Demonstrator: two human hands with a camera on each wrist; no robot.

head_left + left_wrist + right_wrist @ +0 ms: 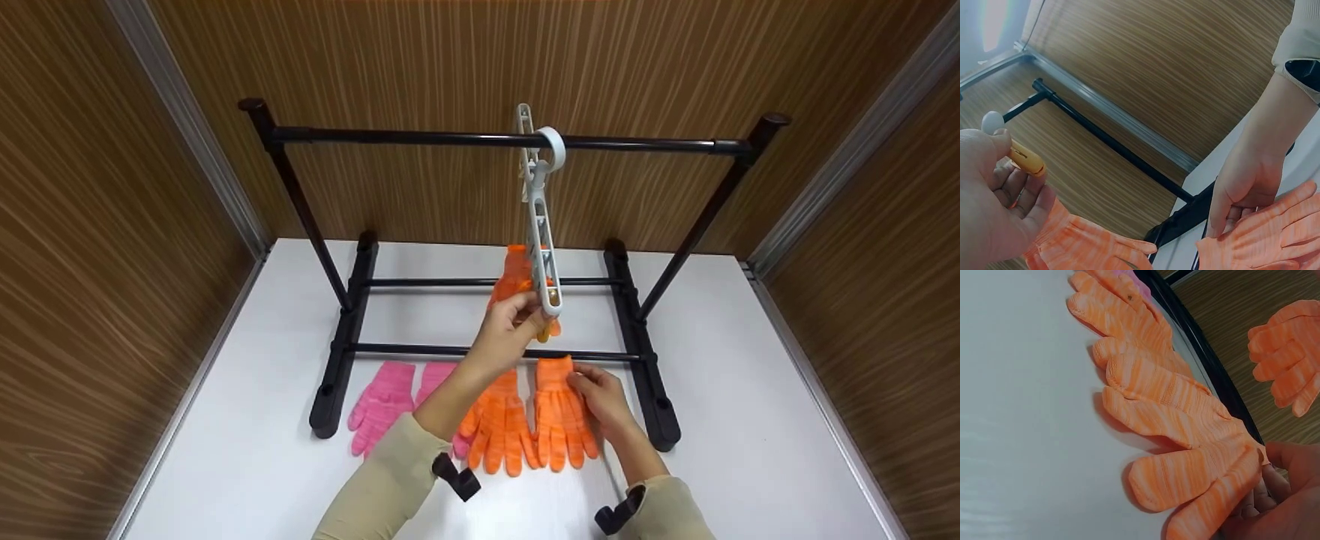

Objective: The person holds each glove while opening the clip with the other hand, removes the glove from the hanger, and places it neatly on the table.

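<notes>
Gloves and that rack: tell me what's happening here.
A person is clipping orange gloves to a white clip hanger hooked on the black rack's top bar. The left hand pinches an orange clothespin at the hanger's lower end, where one orange glove hangs. The right hand grips the cuff of another orange glove lying on the white table, beside a third orange glove and two pink gloves.

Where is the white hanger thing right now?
In the head view the white hanger hangs from the black rack's top bar, right of its middle, with the left hand gripping its lower end beside an orange glove.
</notes>
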